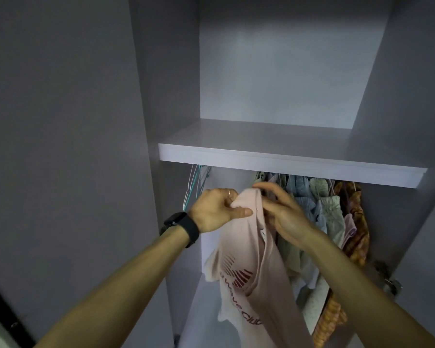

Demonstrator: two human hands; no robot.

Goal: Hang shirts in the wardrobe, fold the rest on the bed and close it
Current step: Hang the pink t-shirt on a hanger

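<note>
A pale pink T-shirt (259, 280) with red print hangs inside the open wardrobe (286, 156), just under its white shelf. My left hand (216, 209) pinches the shirt's shoulder at the top, thumb pressed on the fabric. To the right, my right hand (284, 212) touches the shirt's collar with fingers loosely spread. Whatever holds the shirt up is hidden by fabric and hands. Several hung shirts (329, 209) in blue, green, pink and orange plaid fill the rail to the right.
Several bare wire hangers (196, 187) hang at the left end, below the shelf. The wardrobe's open door (60, 146) stands on the left. A metal hinge (389, 280) shows on the right side panel. The shelf above holds nothing.
</note>
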